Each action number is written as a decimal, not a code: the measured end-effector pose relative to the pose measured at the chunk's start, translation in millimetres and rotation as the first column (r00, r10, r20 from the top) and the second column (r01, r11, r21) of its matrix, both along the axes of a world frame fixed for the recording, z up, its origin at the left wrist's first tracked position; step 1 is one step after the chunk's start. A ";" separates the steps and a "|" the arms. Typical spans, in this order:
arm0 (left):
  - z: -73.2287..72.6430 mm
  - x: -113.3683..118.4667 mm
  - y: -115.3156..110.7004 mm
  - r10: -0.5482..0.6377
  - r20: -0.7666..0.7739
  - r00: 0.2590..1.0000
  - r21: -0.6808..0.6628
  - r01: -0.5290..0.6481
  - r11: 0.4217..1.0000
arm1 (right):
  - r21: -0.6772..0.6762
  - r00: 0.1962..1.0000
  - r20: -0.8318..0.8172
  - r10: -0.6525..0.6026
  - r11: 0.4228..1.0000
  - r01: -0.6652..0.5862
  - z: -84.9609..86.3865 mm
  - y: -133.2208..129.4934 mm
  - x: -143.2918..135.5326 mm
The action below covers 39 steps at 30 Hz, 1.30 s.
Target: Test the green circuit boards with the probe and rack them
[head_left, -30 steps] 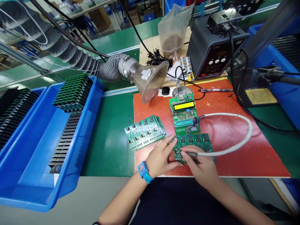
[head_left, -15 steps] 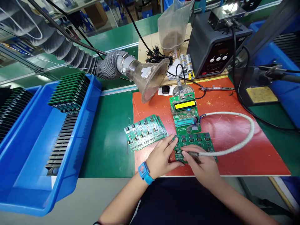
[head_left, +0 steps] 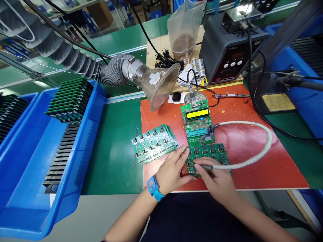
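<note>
A green circuit board (head_left: 205,150) with several small digit displays lies flat on the red mat. My left hand (head_left: 171,168) steadies its left side, fingertips on the left edge and thumb along the lower edge. Pinched in my right hand (head_left: 218,179) is a dark probe (head_left: 208,166) on a white sleeved cable (head_left: 252,162); its tip is over the board's left part, the contact hidden by my fingers. Behind the board sits a programmer board (head_left: 198,122) with a lit yellow screen. More circuit boards (head_left: 153,144) lie overlapped to the left.
A blue bin (head_left: 94,121) holds upright boards in a rack at left. A fume extraction hood (head_left: 161,84) hangs over the mat's far left. A soldering station (head_left: 232,50), a plastic bag (head_left: 184,33) and tweezers (head_left: 230,96) are at the back.
The whole view has shifted slightly. Both hands, the probe and the board keep nearly the same places relative to each other.
</note>
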<state>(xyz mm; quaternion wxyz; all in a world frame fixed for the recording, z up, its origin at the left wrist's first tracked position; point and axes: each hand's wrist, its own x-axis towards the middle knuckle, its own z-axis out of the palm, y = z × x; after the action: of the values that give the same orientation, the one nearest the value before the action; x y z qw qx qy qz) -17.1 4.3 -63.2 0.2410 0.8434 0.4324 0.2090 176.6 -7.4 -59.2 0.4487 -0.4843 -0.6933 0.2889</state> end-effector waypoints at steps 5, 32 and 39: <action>1.3 0.3 -0.7 -0.001 -0.017 1.000 -0.027 0.001 1.000 | 0.000 1.000 -0.012 0.004 1.000 -0.004 -1.2 0.2 0.3; 17.7 12.3 2.6 0.009 -0.034 0.999 -0.048 -0.011 0.999 | -0.085 1.000 -0.025 -0.015 0.996 0.013 2.9 -4.7 4.8; 16.5 8.5 2.0 0.010 0.068 0.998 0.006 -0.011 1.000 | -0.322 0.969 -0.195 -0.152 0.943 0.083 22.5 -11.8 57.1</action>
<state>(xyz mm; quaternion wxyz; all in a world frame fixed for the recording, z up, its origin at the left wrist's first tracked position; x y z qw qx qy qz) -8.6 6.2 -46.7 0.2517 0.8342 0.4278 0.2402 233.7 -19.2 -36.7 0.4562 -0.5552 -0.5558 0.4181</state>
